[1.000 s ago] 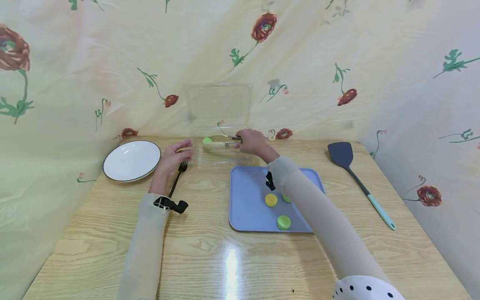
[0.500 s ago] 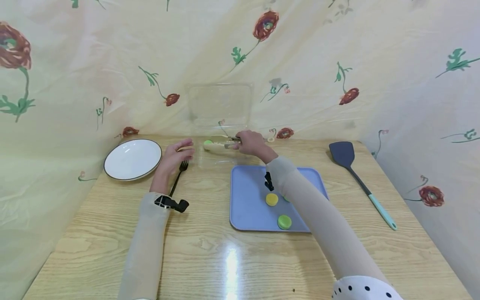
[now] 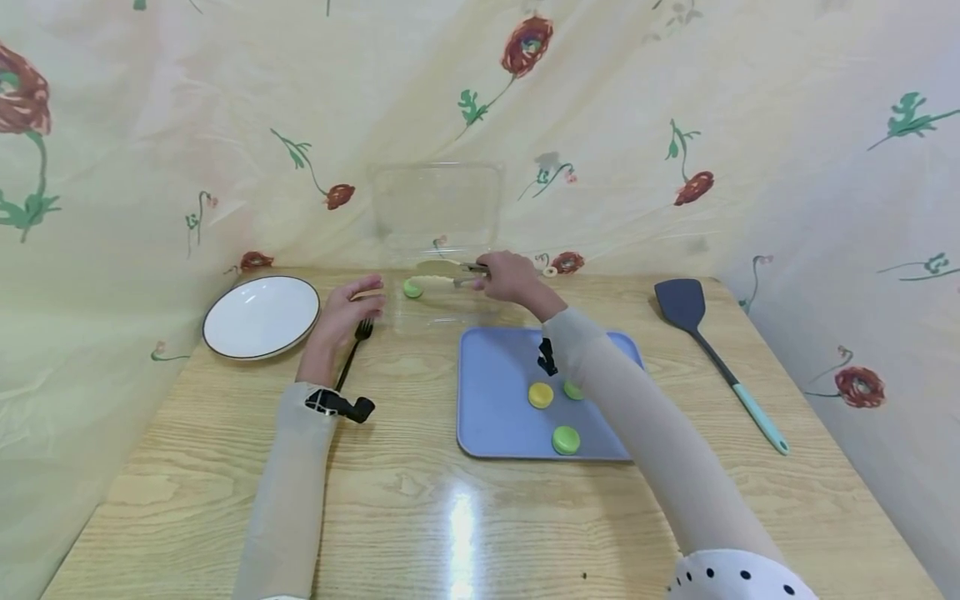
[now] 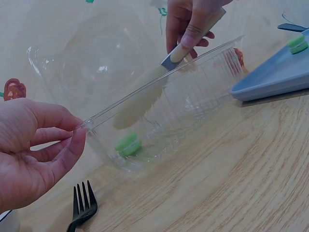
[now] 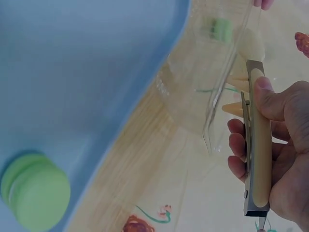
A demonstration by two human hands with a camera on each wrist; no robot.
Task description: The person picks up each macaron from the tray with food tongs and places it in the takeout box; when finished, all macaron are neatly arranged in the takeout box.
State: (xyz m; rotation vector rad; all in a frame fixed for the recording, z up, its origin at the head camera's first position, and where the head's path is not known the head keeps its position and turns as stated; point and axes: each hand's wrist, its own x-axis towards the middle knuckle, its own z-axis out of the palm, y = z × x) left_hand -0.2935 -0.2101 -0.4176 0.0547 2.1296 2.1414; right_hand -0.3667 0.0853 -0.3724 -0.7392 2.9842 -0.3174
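With the left hand [image 4: 38, 150] pinching the clear box [image 4: 193, 99]'s rim and the right hand [image 5: 294, 152] gripping the tongs [image 5: 261, 145], the green macaron [image 4: 128, 145] inside looks light and crumbly, best held gently by its sides.

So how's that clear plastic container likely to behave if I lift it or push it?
The clear plastic container looks light and probably flexes, since its see-through walls appear thin. It may slide easily, with only one green macaron visible inside. Its lid, standing open, could swing or pull it backward.
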